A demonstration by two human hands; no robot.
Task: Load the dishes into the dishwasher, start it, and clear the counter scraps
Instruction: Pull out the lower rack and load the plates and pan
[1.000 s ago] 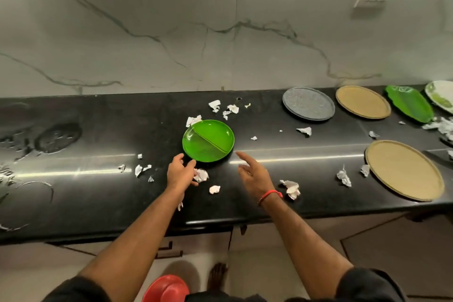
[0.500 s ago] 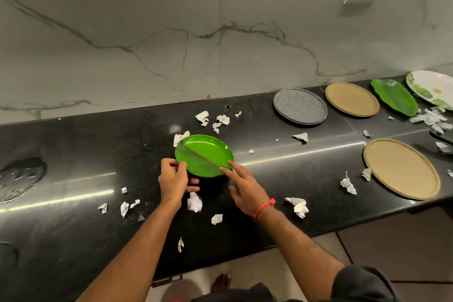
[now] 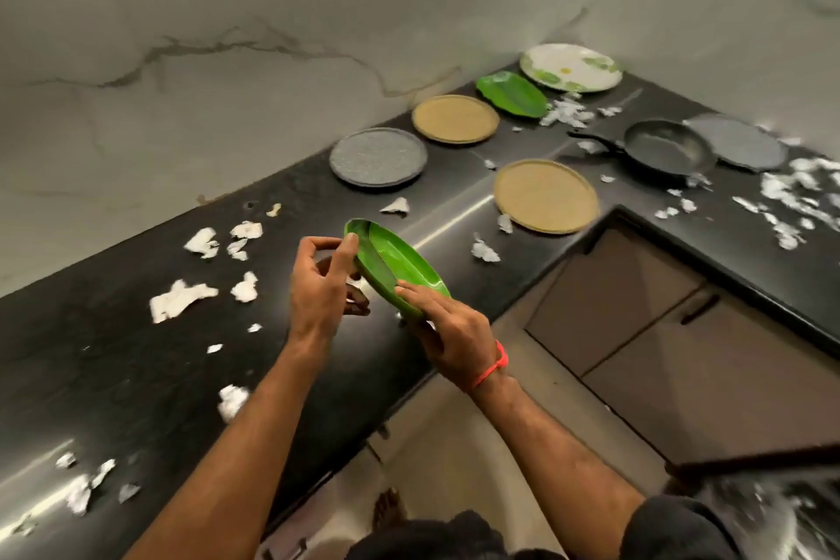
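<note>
Green plate [image 3: 400,271]: lifted clear of the counter [image 3: 136,377], tilted steeply, held between both hands above the counter's front edge. Looks like thin moulded plastic with a ridge dividing it in two; probably light and stiff, not fragile, but glossy and likely slick if wet. Best taken by the rim at opposite ends, as here, thumb over the lip and fingers beneath, rather than by the smooth face.

Left hand [image 3: 320,282]: raised, palm turned toward the plate, fingertips pinching the upper far rim, thumb and fingers curled round the edge. Forearm rising from lower left, wrist bent slightly inward.

Right hand [image 3: 447,332]: gripping the lower near rim, fingers lying over the inner face, thumb hidden under the plate. Red thread [image 3: 493,366] round the wrist. Forearm coming from lower right.

Further out on the counter: torn white scraps [image 3: 179,300] scattered left of the hands and beyond. Behind, a grey plate [image 3: 378,157], two tan plates [image 3: 454,118] [image 3: 545,196], a green leaf-shaped plate [image 3: 511,93], and a white plate with green pattern [image 3: 570,67]. On the right-hand run, a dark pan [image 3: 666,150], another grey plate [image 3: 741,141] and more scraps. Cabinet doors [image 3: 636,323] below. No dishwasher clearly in view; lower right corner too blurred to tell.

Judging by the layout, loading barely begun: one plate in hand, the others not yet collected.
</note>
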